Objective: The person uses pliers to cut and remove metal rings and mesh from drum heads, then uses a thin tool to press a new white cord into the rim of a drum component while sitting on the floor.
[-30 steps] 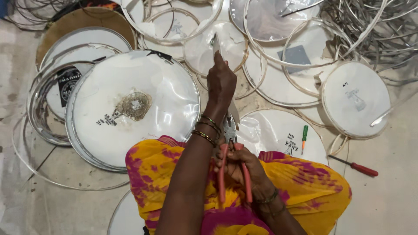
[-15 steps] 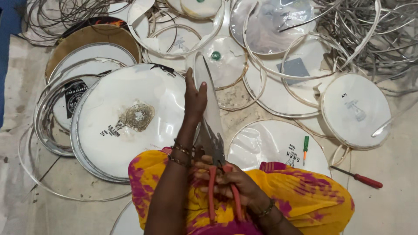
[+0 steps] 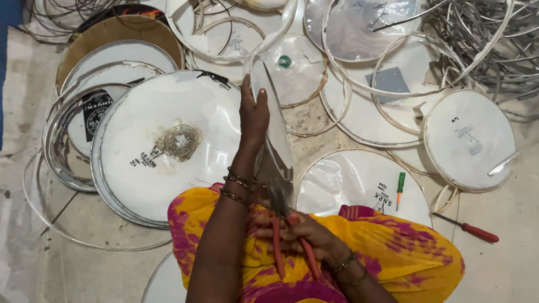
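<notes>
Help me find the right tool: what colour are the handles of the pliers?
Red-orange, seen in the head view: the pliers sit in the right hand.

Camera: one only, worn on my head.
Facing: steeply down over my lap to the floor (image 3: 505,269) ahead of me.
Nearness: close; my left hand (image 3: 254,115) and right hand (image 3: 300,233) sit mid-frame, within arm's reach.
Reach: scattered drum skins (image 3: 168,140) run to the far edge.
Shared: no second view.
</notes>
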